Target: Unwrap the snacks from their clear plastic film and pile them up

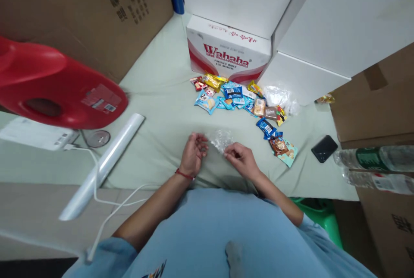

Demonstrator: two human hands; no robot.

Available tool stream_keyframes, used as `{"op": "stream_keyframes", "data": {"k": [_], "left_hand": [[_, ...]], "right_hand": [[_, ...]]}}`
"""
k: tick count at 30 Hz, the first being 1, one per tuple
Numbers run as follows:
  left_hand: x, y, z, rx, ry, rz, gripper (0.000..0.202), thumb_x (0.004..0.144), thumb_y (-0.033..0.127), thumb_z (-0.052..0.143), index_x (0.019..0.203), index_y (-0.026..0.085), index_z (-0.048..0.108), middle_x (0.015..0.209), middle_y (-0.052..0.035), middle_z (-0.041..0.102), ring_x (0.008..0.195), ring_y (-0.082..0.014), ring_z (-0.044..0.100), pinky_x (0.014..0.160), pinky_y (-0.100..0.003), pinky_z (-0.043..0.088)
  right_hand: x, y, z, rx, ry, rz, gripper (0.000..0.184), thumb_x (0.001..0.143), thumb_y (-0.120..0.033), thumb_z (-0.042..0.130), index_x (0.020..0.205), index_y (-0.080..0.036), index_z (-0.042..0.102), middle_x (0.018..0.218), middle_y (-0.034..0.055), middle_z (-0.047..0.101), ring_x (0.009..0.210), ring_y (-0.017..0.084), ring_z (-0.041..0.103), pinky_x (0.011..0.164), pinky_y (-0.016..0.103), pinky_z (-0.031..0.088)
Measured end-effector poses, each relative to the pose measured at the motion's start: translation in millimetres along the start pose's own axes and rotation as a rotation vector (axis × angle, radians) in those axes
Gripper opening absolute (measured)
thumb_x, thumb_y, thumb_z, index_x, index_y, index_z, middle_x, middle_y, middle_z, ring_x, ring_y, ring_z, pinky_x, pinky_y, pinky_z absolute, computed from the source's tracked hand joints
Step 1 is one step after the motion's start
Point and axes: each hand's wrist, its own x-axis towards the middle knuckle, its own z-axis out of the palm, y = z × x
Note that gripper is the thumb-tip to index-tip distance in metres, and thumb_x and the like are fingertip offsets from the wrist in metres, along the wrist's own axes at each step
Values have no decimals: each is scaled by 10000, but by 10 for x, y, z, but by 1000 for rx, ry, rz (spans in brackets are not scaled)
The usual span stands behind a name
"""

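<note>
A crinkled clear plastic bag (220,139) lies between my two hands, just above the pale green cloth. My right hand (241,160) pinches its lower right edge between thumb and fingertips. On the other side, my left hand (193,156) has its fingers loosely curled and apart, with the fingertips close by the bag's left edge; whether they touch it I cannot tell. Beyond the hands lies a loose pile of small wrapped snacks (239,96) in blue, yellow, red and brown. A mint-and-brown snack packet (286,152) rests to the right of my right hand.
A Wahaha water carton (228,51) stands behind the snacks, beside more crumpled clear plastic (281,99). At right are a black phone (324,148) and clear bottles (384,158). A red jug (64,83), a plastic-film roll (103,165) and a white cable (96,178) occupy the left.
</note>
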Motion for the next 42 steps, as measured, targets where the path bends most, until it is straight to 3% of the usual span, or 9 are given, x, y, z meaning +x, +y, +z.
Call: {"op": "stream_keyframes", "data": {"k": [3, 8, 13, 16, 20, 24, 29, 36, 42], "left_hand": [[-68, 25, -12, 143, -95, 216, 412, 753, 556, 841, 887, 218, 647, 864, 7, 613, 716, -112, 547, 588, -219, 415], [-221, 57, 134, 459, -369, 437, 224, 807, 393, 824, 796, 211, 694, 844, -15, 605, 806, -153, 550, 728, -276, 450], [-234, 10, 376, 530, -395, 368, 244, 716, 354, 898, 860, 221, 752, 841, -20, 680, 792, -170, 597, 724, -287, 445], [-167, -56, 409, 439, -328, 250, 252, 728, 403, 886, 773, 201, 742, 748, -7, 674, 708, -153, 566, 700, -290, 432], [-49, -109, 346, 312, -253, 115, 332, 680, 445, 909, 776, 189, 723, 678, 15, 658, 660, -132, 555, 678, -278, 436], [35, -92, 278, 162, -222, -51, 431, 588, 451, 950, 795, 193, 674, 703, 21, 682, 668, -123, 606, 665, -258, 454], [49, -41, 233, 118, -210, -31, 437, 587, 414, 952, 814, 198, 648, 693, 37, 664, 670, -121, 624, 678, -261, 471], [-8, -29, 265, 181, -237, 18, 388, 617, 417, 939, 795, 200, 671, 694, 38, 652, 672, -117, 597, 685, -260, 470], [-43, -13, 273, 238, -269, 94, 353, 631, 401, 933, 771, 199, 680, 695, 22, 667, 686, -128, 591, 716, -273, 477]], "right_hand": [[74, -60, -22, 438, 192, 339, 313, 793, -471, 812, 868, -213, 652, 659, -49, 528, 539, 93, 414, 511, 227, 352], [225, -193, -69, 752, 285, 492, 473, 592, -444, 937, 815, -207, 594, 621, -77, 499, 510, 58, 397, 442, 177, 302], [283, -277, -79, 791, 269, 526, 494, 576, -437, 940, 836, -211, 586, 600, -86, 509, 483, 49, 396, 410, 164, 283], [264, -283, -94, 801, 231, 503, 460, 644, -475, 889, 927, -206, 644, 726, -29, 647, 503, 54, 400, 413, 180, 298], [192, -261, -180, 768, 200, 465, 420, 731, -494, 821, 996, -197, 686, 929, 52, 752, 529, 62, 388, 434, 196, 315], [108, -163, -316, 707, 298, 413, 347, 717, -435, 850, 913, -202, 684, 895, 19, 715, 536, 58, 382, 452, 196, 286], [-4, -11, -469, 496, 406, 329, 312, 787, -469, 810, 926, -213, 700, 794, -17, 622, 526, 72, 335, 474, 224, 264], [-26, -171, -406, -66, 68, -37, 284, 881, -478, 781, 1048, -249, 783, 1023, 58, 674, 688, 136, 495, 639, 289, 435], [59, -127, -290, -44, -59, 66, 304, 948, -502, 674, 921, -212, 757, 737, 1, 604, 608, 125, 448, 602, 270, 380]]}}
